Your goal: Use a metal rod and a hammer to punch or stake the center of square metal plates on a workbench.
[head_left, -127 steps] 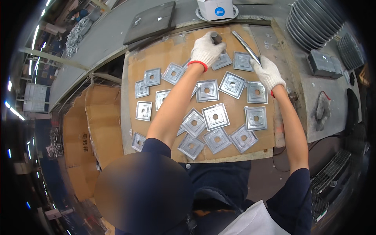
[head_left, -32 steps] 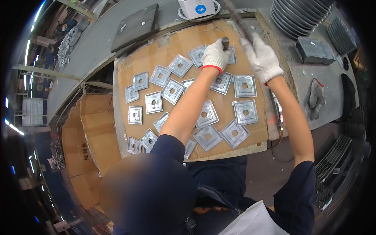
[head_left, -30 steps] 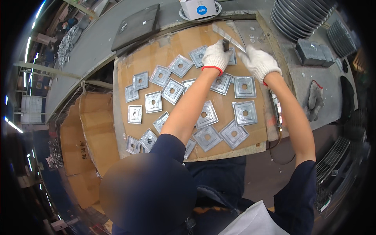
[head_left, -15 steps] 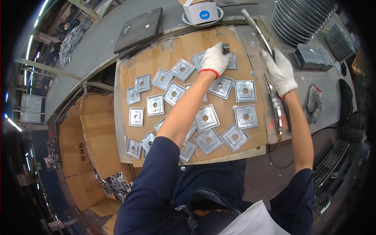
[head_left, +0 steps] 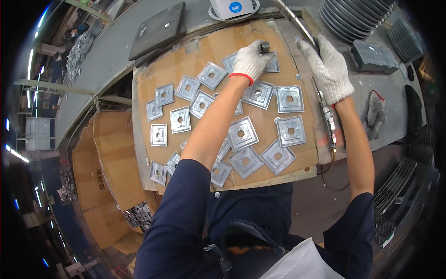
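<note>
My left hand, in a white knit glove with a red cuff, is closed round a short dark-grey metal cylinder. It rests over a square metal plate at the far side of the cardboard sheet; the cylinder's lower end is hidden. My right hand, also gloved, grips a long metal rod that slants up and left, its far end reaching the picture's top edge. Several similar square metal plates with a centre hole are spread over the cardboard sheet, some overlapping.
Right of the cardboard lies a slim metal air tool with a hose. Beyond are a grey glove, stacked grey blocks and stacked round rings. A dark flat pad and white box sit behind. A cardboard box stands left.
The rod's far end has risen toward the top edge. My left hand keeps its hold over the same plate. The whole view has shifted slightly, with the tabletop higher in the picture.
</note>
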{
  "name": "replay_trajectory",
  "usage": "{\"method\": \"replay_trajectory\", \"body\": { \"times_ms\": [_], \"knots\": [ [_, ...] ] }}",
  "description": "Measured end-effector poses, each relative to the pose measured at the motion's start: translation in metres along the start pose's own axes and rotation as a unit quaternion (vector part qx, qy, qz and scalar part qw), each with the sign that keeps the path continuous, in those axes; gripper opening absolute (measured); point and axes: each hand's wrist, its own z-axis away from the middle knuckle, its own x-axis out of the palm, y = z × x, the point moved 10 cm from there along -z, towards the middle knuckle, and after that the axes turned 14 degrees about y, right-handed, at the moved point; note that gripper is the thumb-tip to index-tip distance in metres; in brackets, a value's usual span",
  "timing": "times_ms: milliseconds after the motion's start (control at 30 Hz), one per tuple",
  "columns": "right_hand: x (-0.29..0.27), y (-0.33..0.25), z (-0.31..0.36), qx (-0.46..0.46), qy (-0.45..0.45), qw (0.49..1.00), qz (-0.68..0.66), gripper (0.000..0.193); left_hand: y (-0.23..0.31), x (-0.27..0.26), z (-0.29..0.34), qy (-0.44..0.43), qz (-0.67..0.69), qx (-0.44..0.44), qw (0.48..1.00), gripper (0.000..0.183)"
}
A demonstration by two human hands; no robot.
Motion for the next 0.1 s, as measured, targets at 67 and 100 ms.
{"method": "replay_trajectory", "body": {
  "times_ms": [67, 100],
  "knots": [
    [-0.008, -0.022, -0.006, -0.067, 0.074, 0.993, -0.058, 0.057, 0.001, 0.002, -0.002, -0.001, -0.007, 0.007, 1.0, 0.052],
    [-0.006, -0.023, -0.006, -0.068, 0.073, 0.993, -0.059, 0.057, 0.0, 0.001, -0.002, -0.001, -0.002, 0.006, 1.0, 0.052]
  ]
}}
